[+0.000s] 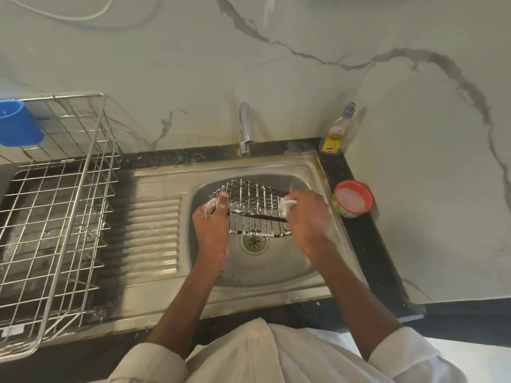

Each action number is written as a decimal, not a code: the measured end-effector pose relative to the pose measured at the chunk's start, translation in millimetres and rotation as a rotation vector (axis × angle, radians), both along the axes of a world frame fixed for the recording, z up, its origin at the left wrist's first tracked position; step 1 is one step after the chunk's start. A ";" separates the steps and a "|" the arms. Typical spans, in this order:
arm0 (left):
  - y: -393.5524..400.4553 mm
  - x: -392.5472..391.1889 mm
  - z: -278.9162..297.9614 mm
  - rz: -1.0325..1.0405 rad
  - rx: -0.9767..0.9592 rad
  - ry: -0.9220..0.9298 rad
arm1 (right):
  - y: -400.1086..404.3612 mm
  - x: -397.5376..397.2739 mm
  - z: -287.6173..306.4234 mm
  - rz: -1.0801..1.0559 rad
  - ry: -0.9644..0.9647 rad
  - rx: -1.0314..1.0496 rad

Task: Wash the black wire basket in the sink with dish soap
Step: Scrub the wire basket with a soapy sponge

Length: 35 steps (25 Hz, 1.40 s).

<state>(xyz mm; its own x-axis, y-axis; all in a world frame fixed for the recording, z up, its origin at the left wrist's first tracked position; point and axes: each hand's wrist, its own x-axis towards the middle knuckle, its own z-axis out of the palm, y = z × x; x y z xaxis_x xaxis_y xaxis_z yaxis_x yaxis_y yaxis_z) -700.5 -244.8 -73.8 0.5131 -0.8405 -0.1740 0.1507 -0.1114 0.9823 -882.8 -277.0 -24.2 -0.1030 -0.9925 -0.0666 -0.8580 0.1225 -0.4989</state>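
Black wire basket (253, 207) held over the sink (309, 167), centre frame, so suds drip into the bowl. Left hand (213, 217) grips its left edge, steadying. Right hand (307, 214) clutches a white scrubber (287, 203), prob. a sponge, vs. right side.

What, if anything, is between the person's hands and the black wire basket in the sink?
Nothing visible. The left hand already grips the left edge of the black wire basket over the steel sink, and the right hand presses a soapy white scrubber against its right side. Only foam lies between skin and wire.
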 end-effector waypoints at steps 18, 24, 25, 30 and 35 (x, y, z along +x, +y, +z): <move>-2.5 -7.3 11.3 0.050 0.017 0.014 | 19.5 38.5 28.0 0.110 -0.857 0.138; -2.4 -2.3 8.1 0.090 0.060 0.049 | 5.3 -8.2 3.2 -0.057 -0.076 0.023; -2.6 -2.5 8.6 0.083 0.057 0.051 | 5.4 -5.3 4.0 -0.021 -0.068 -0.019; -9.5 2.8 6.6 0.163 0.089 0.150 | 16.6 20.9 18.0 0.181 -0.563 -0.004; -11.2 5.4 11.7 0.169 0.094 0.178 | 4.2 -12.9 11.6 0.004 0.015 0.073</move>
